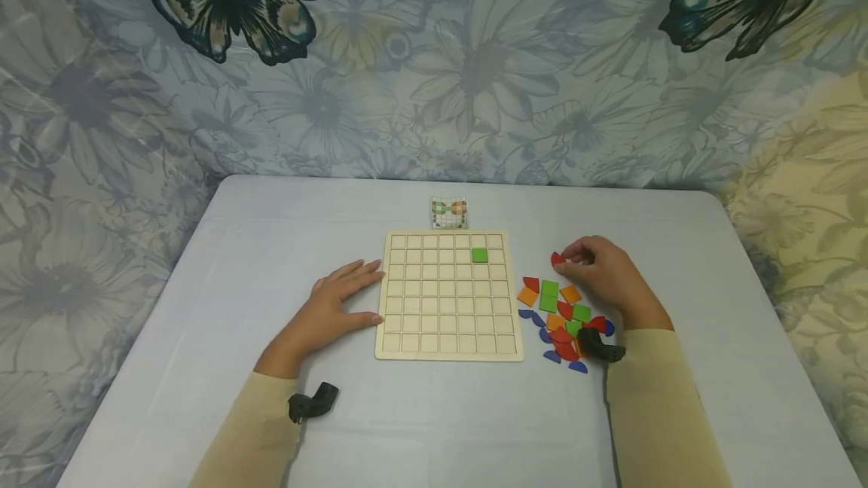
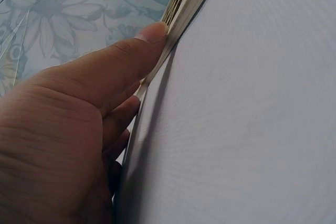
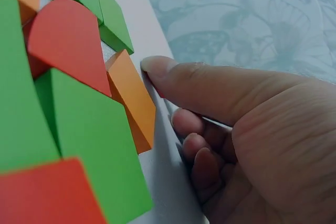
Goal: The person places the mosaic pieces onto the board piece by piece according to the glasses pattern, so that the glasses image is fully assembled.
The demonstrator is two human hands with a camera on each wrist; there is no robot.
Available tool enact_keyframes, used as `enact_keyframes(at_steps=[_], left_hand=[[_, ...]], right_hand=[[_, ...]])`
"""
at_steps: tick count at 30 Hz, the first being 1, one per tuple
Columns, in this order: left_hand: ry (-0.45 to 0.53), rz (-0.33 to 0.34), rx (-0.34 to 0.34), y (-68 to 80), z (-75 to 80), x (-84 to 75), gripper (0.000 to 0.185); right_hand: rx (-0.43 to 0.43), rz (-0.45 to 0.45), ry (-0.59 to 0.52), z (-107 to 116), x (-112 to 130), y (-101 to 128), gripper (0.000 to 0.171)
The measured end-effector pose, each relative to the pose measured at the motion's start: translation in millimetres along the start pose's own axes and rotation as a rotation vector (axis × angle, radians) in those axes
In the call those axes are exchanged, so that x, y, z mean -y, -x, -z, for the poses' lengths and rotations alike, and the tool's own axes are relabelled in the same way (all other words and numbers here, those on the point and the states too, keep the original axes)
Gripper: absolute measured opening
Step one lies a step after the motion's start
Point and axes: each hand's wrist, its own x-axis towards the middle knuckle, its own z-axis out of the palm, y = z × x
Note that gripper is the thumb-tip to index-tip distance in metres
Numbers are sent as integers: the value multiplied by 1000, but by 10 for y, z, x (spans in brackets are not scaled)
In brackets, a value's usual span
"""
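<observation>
A pale wooden grid board [image 1: 449, 307] lies mid-table, with one green square tile [image 1: 480, 255] in a cell of its second row from the top, toward the right. My left hand [image 1: 341, 300] touches the board's left edge with straight fingers and thumb; the left wrist view shows the thumb [image 2: 152, 34] against the rim. To the right of the board, my right hand [image 1: 600, 266] pinches a red quarter-round tile [image 1: 557, 259] between thumb and fingers. In the right wrist view the right hand [image 3: 247, 108] hides nearly all of that tile.
A loose pile of tiles lies right of the board: green squares [image 1: 548, 303], orange squares [image 1: 527, 296], red quarter-rounds [image 1: 566, 351] and blue half-rounds [image 1: 578, 367]. Behind the board stands a small pattern card [image 1: 450, 213]. A patterned cloth [image 1: 475, 96] hangs behind the white table [image 1: 441, 428].
</observation>
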Motion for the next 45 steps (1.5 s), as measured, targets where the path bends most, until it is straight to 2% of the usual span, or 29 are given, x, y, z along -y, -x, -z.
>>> enact_keyframes(at_steps=[7,18,23,30,35,45], left_hand=[[-3,6,9,6,3,-18,82],[-1,2,6,3,9,0,80],[1,6,5,4,13,-16,81],[-6,2,0,0,9,-36,81],[-8,1,-1,-1,8,-39,81],[-10,-2,2,-7,5,-26,81]], right_hand=[[30,45,14,-1,5,3,43],[-33,13,-14,-7,28,-1,22],[-15,30,-39,80,-50,7,33],[81,61,1,300,-231,110,46],[102,84,14,313,-233,124,41],[56,75,13,241,-178,100,27]])
